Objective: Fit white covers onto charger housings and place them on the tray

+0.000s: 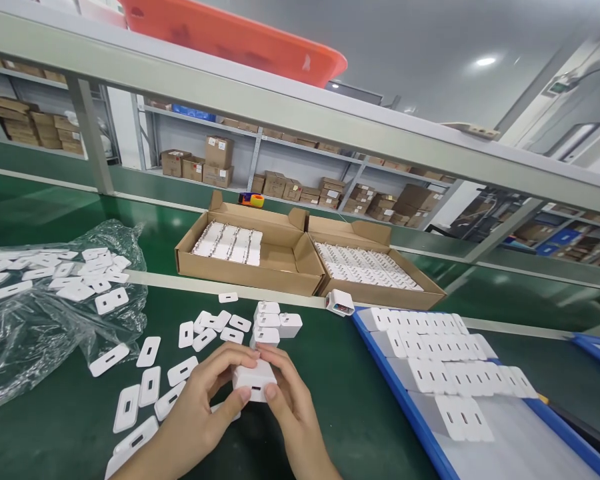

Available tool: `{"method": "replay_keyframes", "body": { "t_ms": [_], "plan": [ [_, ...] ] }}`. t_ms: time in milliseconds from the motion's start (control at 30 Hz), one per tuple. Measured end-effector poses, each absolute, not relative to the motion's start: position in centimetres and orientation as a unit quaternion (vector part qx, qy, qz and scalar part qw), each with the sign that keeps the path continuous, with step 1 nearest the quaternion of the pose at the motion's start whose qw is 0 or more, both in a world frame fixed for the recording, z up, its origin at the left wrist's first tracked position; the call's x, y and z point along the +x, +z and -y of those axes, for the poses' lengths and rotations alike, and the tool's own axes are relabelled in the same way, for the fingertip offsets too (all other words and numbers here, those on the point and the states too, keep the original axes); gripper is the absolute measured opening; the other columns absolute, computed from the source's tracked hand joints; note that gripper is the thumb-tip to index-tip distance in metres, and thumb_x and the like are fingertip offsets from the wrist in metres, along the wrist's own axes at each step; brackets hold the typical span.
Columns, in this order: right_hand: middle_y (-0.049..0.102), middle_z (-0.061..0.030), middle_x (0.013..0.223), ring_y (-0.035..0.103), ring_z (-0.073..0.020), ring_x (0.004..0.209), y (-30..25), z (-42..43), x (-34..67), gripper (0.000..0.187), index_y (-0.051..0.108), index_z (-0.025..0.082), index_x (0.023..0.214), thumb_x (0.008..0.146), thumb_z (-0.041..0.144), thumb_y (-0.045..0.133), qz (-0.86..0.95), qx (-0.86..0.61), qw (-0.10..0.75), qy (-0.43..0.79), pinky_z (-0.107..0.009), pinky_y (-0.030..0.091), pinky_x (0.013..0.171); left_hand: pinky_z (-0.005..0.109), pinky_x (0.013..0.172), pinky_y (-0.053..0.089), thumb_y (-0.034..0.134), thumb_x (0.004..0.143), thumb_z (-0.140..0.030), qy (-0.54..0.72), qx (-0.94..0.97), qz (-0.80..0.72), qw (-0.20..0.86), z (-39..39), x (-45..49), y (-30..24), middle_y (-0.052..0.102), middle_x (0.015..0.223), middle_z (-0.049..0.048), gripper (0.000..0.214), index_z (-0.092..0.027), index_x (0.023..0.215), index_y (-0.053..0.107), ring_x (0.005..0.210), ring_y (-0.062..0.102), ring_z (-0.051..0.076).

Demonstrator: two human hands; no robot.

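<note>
Between my two hands is a white charger housing (255,381) with a dark slot in the face toward me. My left hand (207,400) grips it from the left, thumb low on the front and fingertips on top. From the other side my right hand (293,407) closes on it the same way. Just beyond my fingers stands a small group of white charger housings (267,320). Loose white slotted cover plates (150,385) lie scattered to the left, some partly covered by my left hand and forearm.
A plastic bag (60,333) heaped with cover plates lies at left. Two cardboard boxes (250,280) with white parts stand behind. On the right, a blue-edged tray (405,413) bears rows of housings. One open housing (339,302) sits by its corner. An overhead shelf holds an orange-red bin (235,40).
</note>
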State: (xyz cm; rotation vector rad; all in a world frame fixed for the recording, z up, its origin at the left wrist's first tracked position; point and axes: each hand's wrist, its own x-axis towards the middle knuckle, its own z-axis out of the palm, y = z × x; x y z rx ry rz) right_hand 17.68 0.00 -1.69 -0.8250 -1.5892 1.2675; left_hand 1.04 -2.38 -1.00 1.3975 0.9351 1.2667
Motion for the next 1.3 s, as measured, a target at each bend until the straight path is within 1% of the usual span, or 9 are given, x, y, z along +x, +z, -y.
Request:
{"method": "replay_keyframes", "body": {
  "t_ms": [167,333,400,533,667,833,967,1100,1300],
  "plan": [
    [0.055,-0.0077,0.119,0.055,-0.0246,0.114,-1.5,0.3,17.6,0.029,0.06,0.03,0.116,0.094,0.046,0.05,0.67,-0.321,0.467,0.479,-0.034,0.049,0.092,0.025,0.092,0.047,0.056,0.091,-0.04,0.512,0.564,-0.354,0.542,2.4,1.0,-0.8,0.052,0.116,0.0046,0.017,-0.027,0.102,0.06,0.114,0.051,0.021],
    [0.056,-0.0067,0.116,0.057,-0.0213,0.109,-1.6,0.6,17.5,0.027,0.057,0.031,0.117,0.098,0.043,0.043,0.703,-0.324,0.478,0.415,-0.031,0.049,0.089,0.024,0.093,0.047,0.056,0.092,-0.038,0.52,0.578,-0.346,0.526,2.4,1.3,-1.0,0.054,0.112,0.0041,0.016,-0.028,0.103,0.062,0.114,0.052,0.02],
    [0.056,-0.0067,0.117,0.056,-0.0208,0.109,-1.8,0.6,17.6,0.025,0.057,0.03,0.115,0.099,0.042,0.042,0.708,-0.324,0.48,0.404,-0.03,0.049,0.089,0.026,0.093,0.048,0.061,0.089,-0.042,0.529,0.555,-0.344,0.542,2.2,1.3,-1.1,0.051,0.118,0.0053,0.023,-0.026,0.105,0.061,0.116,0.052,0.022],
    [0.053,-0.0084,0.123,0.055,-0.0207,0.113,-1.9,0.5,18.3,0.023,0.053,0.028,0.116,0.1,0.037,0.04,0.738,-0.323,0.474,0.357,-0.026,0.051,0.085,0.033,0.091,0.051,0.071,0.076,-0.054,0.502,0.479,-0.343,0.633,1.7,0.8,-1.2,0.054,0.119,0.0084,0.056,-0.025,0.12,0.051,0.109,0.058,0.026],
    [0.048,-0.0086,0.13,0.05,-0.022,0.119,-1.6,0.1,19.2,0.025,0.049,0.028,0.122,0.1,0.033,0.038,0.793,-0.31,0.42,0.315,-0.032,0.045,0.095,0.035,0.102,0.043,0.068,0.08,-0.046,0.414,0.535,-0.414,0.609,1.7,0.1,-0.3,0.053,0.129,0.0056,0.05,-0.028,0.123,0.051,0.12,0.051,0.026],
    [0.048,-0.0068,0.129,0.053,-0.0205,0.113,-1.2,0.0,19.5,0.027,0.049,0.03,0.124,0.101,0.034,0.036,0.807,-0.291,0.369,0.358,-0.033,0.045,0.096,0.031,0.098,0.046,0.063,0.08,-0.028,0.363,0.586,-0.442,0.574,2.0,-0.3,1.1,0.057,0.123,0.0016,0.042,-0.029,0.12,0.052,0.113,0.056,0.022],
    [0.047,-0.0063,0.13,0.052,-0.0219,0.116,-1.4,0.0,19.2,0.029,0.052,0.034,0.124,0.098,0.043,0.043,0.767,-0.284,0.397,0.416,-0.034,0.047,0.096,0.027,0.097,0.046,0.066,0.078,-0.034,0.398,0.57,-0.406,0.594,2.1,-0.3,0.9,0.059,0.118,0.0018,0.041,-0.027,0.117,0.055,0.113,0.057,0.021],
    [0.043,-0.0074,0.135,0.045,-0.0253,0.125,-1.3,0.0,18.8,0.043,0.053,0.036,0.127,0.088,0.055,0.056,0.7,-0.255,0.457,0.486,-0.035,0.047,0.097,0.025,0.095,0.048,0.066,0.081,-0.043,0.435,0.555,-0.404,0.582,2.6,0.1,0.4,0.057,0.119,0.0026,0.044,-0.028,0.12,0.053,0.113,0.058,0.021],
    [0.049,-0.0086,0.126,0.052,-0.0233,0.117,-0.6,0.5,18.8,0.031,0.059,0.032,0.119,0.092,0.046,0.056,0.704,-0.264,0.461,0.471,-0.033,0.049,0.092,0.026,0.096,0.049,0.063,0.08,-0.042,0.428,0.575,-0.43,0.549,2.6,0.5,-0.2,0.057,0.124,0.0052,0.047,-0.025,0.122,0.05,0.114,0.058,0.022]
  ]
}}
